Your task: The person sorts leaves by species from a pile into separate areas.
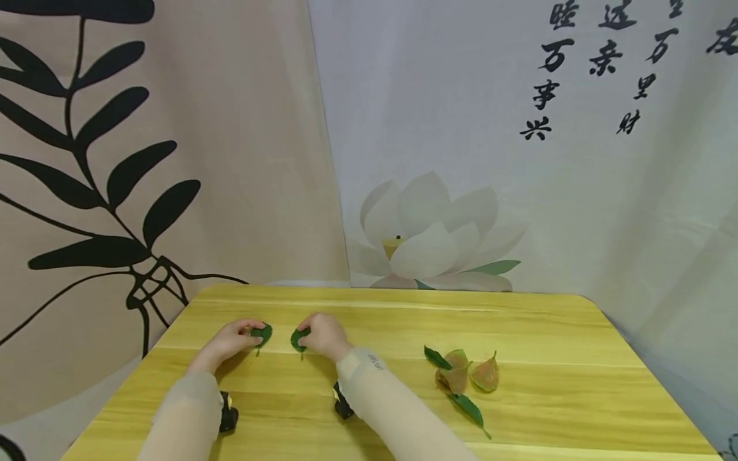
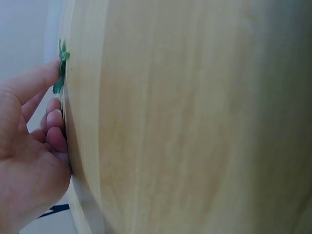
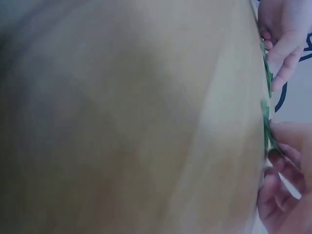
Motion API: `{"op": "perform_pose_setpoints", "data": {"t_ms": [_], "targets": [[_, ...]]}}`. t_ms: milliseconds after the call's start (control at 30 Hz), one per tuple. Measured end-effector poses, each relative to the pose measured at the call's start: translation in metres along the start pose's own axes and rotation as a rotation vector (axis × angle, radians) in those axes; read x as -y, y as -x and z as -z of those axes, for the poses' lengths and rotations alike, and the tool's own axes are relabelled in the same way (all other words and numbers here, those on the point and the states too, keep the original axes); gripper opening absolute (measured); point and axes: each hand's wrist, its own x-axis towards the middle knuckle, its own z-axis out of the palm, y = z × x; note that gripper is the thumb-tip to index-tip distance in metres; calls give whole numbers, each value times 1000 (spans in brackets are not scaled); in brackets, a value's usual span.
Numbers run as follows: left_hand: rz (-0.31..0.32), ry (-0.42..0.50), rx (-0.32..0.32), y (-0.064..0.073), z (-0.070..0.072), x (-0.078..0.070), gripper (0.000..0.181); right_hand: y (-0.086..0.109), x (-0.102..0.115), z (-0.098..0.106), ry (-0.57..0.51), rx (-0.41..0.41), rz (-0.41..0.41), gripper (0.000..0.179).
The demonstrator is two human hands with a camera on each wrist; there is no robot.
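Toward the far left of the wooden table [image 1: 277,403], my left hand [image 1: 229,344] pinches a small green leaf [image 1: 263,333] with toothed edges by its side, thumb nearer me. A short gap to the right, another green leaf [image 1: 297,340] is held between thumb and fingers of my right hand [image 1: 328,336]. Both leaves are at the tabletop, stems pointing toward me. In the left wrist view the left leaf [image 2: 62,68] appears nearly edge-on at the thumb tip. The right wrist view shows the right leaf [image 3: 266,126] by the right thumb.
Right of my right arm lie several loose leaves: a dark green leaf [image 1: 436,357], another green leaf [image 1: 468,408], overlapping reddish-green leaves [image 1: 457,379] and a separate reddish leaf [image 1: 486,374]. A printed curtain [image 1: 265,160] hangs behind the table's far edge.
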Motion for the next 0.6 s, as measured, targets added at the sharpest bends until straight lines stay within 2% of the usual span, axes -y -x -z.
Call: {"op": "perform_pose_setpoints", "data": {"t_ms": [133,233,433,600], "targets": [[5,-3,-3,1,-1,-1,36,0,2,-2,115,-2,0,20],[12,-7,-4,1,0,-3,36,0,3,-2,138,8,-8,26],[19,2,-6,1,1,-6,37,-1,9,0,207,79,17,46],[21,15,-3,0,0,-4,36,-3,11,-6,310,113,-31,53]]}}
